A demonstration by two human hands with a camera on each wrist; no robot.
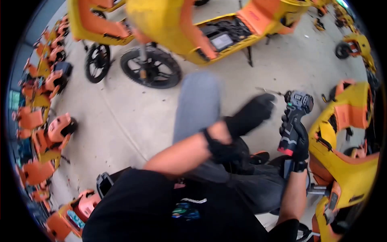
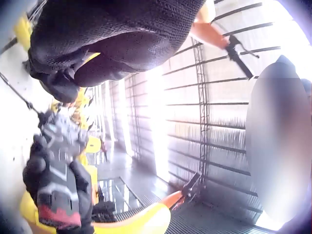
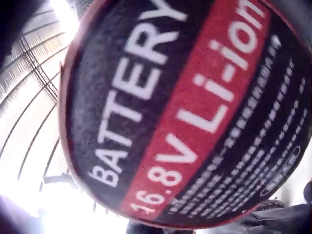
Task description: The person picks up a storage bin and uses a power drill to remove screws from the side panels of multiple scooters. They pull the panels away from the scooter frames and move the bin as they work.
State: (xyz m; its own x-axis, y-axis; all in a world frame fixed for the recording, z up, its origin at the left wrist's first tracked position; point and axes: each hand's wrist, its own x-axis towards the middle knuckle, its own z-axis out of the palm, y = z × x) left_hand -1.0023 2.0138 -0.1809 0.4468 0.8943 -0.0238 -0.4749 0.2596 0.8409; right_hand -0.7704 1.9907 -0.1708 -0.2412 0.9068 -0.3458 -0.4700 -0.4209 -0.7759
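Observation:
In the head view the black-gloved right hand [image 1: 299, 139] grips the handle of a grey and black cordless drill [image 1: 297, 103], whose long thin bit [image 1: 272, 91] points left. The battery base [image 3: 185, 117], marked 16.8V Li-ion, fills most of the right wrist view. Just left of the drill is the blurred left hand [image 1: 252, 115], also black-gloved and apart from the tool. Curled fingers of the left hand [image 2: 112, 44] show above the drill [image 2: 61, 165] in the left wrist view. Whether anything small is between its fingertips cannot be told.
A yellow and orange scooter body [image 1: 169, 28] with a black front wheel [image 1: 151, 67] stands ahead. Another yellow body [image 1: 346, 161] is close on the right. Rows of orange parts [image 1: 38, 141] line the left. The person's grey-trousered knee [image 1: 198, 97] is raised beside the left forearm.

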